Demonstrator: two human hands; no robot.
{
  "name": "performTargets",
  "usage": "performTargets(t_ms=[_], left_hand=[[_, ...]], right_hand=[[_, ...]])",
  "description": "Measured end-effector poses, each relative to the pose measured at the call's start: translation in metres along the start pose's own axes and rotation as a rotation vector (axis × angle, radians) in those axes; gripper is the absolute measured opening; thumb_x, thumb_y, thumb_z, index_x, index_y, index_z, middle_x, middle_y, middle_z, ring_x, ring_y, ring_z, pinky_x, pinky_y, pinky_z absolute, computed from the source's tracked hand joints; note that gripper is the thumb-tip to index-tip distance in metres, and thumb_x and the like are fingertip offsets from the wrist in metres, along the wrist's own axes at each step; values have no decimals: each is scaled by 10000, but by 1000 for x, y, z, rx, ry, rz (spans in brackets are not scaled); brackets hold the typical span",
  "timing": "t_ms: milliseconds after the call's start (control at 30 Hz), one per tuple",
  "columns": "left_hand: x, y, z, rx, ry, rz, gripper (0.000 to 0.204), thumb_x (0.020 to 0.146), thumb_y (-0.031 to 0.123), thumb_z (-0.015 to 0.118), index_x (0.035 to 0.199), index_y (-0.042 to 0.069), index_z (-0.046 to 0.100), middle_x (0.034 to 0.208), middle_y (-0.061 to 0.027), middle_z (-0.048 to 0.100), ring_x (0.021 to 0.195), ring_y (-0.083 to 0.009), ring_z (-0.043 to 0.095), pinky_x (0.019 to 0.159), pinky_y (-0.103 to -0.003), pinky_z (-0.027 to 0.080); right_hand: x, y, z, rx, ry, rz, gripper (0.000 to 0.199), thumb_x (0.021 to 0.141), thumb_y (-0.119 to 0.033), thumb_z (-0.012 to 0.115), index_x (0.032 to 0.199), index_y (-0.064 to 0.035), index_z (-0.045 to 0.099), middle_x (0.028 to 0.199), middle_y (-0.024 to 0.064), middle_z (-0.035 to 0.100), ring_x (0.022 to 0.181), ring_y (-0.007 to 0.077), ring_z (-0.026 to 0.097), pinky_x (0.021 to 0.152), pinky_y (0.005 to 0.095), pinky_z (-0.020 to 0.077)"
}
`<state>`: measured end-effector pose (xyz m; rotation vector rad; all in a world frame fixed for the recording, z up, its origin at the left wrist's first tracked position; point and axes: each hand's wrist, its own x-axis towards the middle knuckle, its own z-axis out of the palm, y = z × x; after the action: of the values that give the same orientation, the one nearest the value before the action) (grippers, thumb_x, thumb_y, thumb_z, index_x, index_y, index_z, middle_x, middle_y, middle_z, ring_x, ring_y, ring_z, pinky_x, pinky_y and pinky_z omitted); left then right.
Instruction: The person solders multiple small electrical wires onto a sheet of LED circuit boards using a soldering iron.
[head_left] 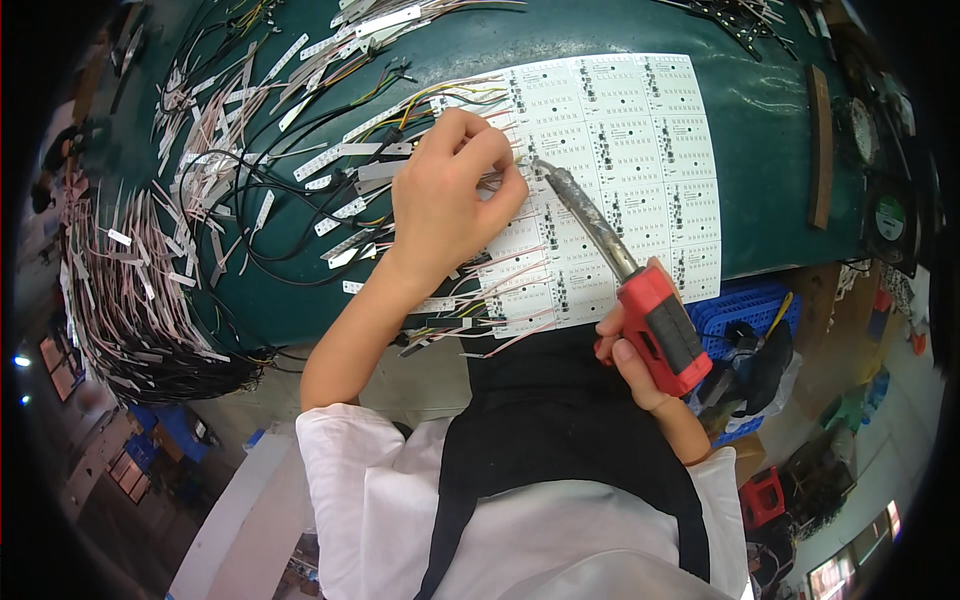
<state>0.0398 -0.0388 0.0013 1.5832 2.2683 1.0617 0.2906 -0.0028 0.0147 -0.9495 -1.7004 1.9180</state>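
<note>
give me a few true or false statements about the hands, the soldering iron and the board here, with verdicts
1. The right hand holds a soldering iron by its red handle. True.
2. The iron's tip points at the far right edge of the white circuit panel. False: it points near the panel's left side, right by the left hand's fingertips.
3. The left hand rests on the panel's left edge, where thin wires meet it. True.
4. The panel lies on a bare wooden table. False: it lies on a dark green mat.
5. Loose wires with white tags lie piled to the left of the panel. True.
6. The left hand holds the iron. False: the right hand does.
</note>
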Motion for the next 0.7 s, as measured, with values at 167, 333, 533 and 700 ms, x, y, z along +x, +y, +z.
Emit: performTargets(t_ms=[167,333,533,700], left_hand=[[0,0,0,0,-25,-56,109,672,92,677,713,103,577,793,-10,529,662,-200,562,519,-321,443],[4,-2,-5,-39,-55,-39,91,694,98,670,729,107,586,798,-12,532,625,-198,557,518,-320,442],[9,1,-11,-24,-153,-82,68,725,113,650,761,100,594,816,-27,542,622,-219,572,538,-334,456],[18,3,-18,-25,-252,-108,72,734,130,634,773,85,593,830,-49,551,689,-252,601,587,-361,475]], right_hand=[[3,3,1,171,43,-39,613,800,-13,586,1350,118,351,796,118,659,613,139,629,606,248,527],[4,3,1,100,17,-29,596,796,-5,584,1338,123,371,780,113,661,588,126,622,592,237,515],[5,1,4,52,26,-14,594,778,16,585,1329,125,391,771,109,664,580,117,614,592,236,502],[6,-2,5,62,34,5,603,770,27,585,1333,120,390,765,106,661,605,118,621,603,239,504]])
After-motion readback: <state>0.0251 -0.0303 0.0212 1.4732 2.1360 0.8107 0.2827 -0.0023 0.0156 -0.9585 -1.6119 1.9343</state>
